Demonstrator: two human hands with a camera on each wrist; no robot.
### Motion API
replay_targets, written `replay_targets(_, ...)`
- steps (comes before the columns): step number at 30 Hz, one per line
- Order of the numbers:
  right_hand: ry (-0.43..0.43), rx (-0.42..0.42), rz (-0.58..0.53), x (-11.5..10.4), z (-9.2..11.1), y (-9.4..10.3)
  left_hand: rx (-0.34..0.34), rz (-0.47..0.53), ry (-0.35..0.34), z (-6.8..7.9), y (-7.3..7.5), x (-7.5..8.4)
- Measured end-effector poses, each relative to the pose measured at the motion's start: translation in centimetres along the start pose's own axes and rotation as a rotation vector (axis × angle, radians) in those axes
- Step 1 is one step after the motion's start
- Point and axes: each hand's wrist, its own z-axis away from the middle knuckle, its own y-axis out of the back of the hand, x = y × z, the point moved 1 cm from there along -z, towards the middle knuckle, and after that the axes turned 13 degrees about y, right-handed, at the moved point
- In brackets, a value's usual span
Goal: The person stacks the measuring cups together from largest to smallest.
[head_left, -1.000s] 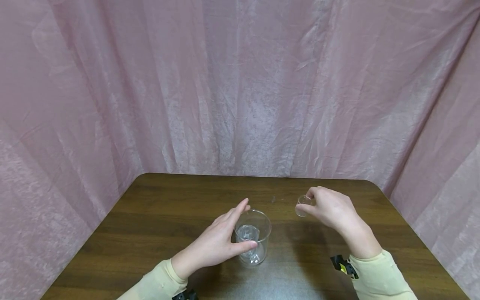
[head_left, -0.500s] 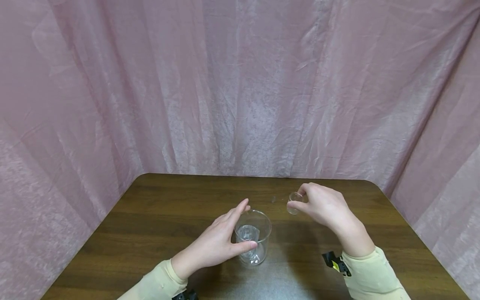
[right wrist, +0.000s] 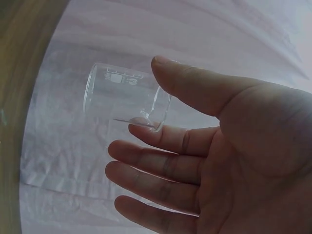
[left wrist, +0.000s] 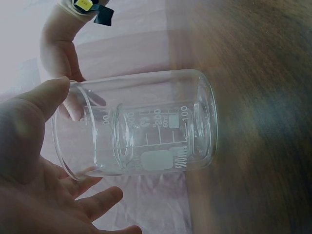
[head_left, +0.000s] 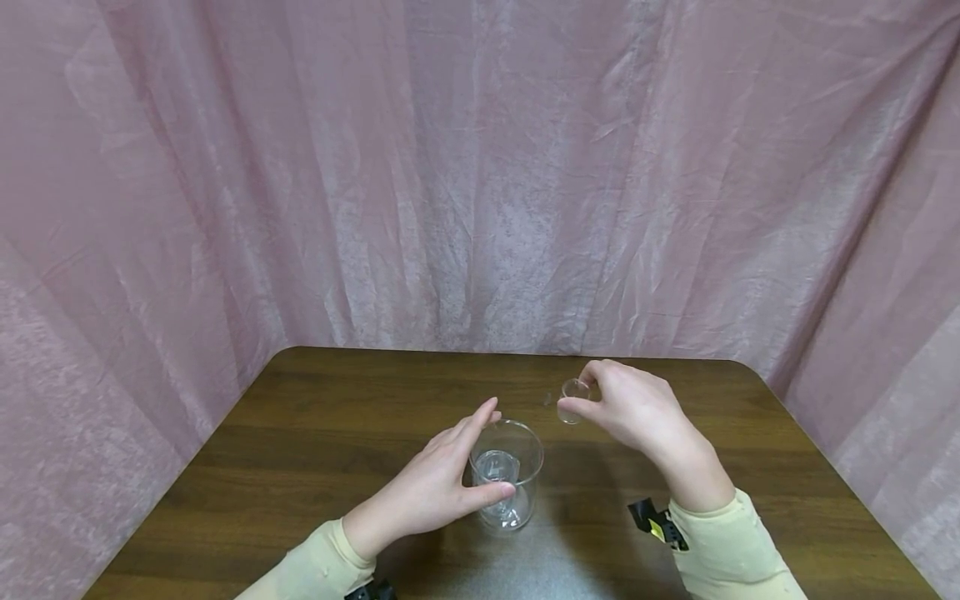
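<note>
A large clear glass beaker point(head_left: 529, 482) stands upright on the table, with white markings reading 500 ml in the left wrist view. Inside it sits a smaller beaker point(left wrist: 129, 139), upright on its bottom. My left hand point(head_left: 427, 496) holds the large beaker by the rim, thumb on the near side and fingers round the far side. Raised over the table to the right, my right hand point(head_left: 637, 408) pinches another small beaker point(right wrist: 119, 92) near its rim between thumb and index finger. The other fingers of that hand stay apart from the glass.
The brown wooden table point(head_left: 337, 400) has rounded far corners. A pink curtain point(head_left: 480, 183) hangs behind it and along both sides. A faint, tiny clear spot point(head_left: 547, 399) shows on the tabletop left of the raised beaker.
My right hand has carried the small beaker leftward and slightly away from me, closer to the large beaker. The left hand and the large beaker have stayed in place.
</note>
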Motion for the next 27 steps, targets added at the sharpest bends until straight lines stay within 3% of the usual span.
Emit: replay_targets(27,0.106,0.131,-0.006,-2.0,0.4,-0.5,-0.005,0.002,-0.005,0.1,0.0,0.1)
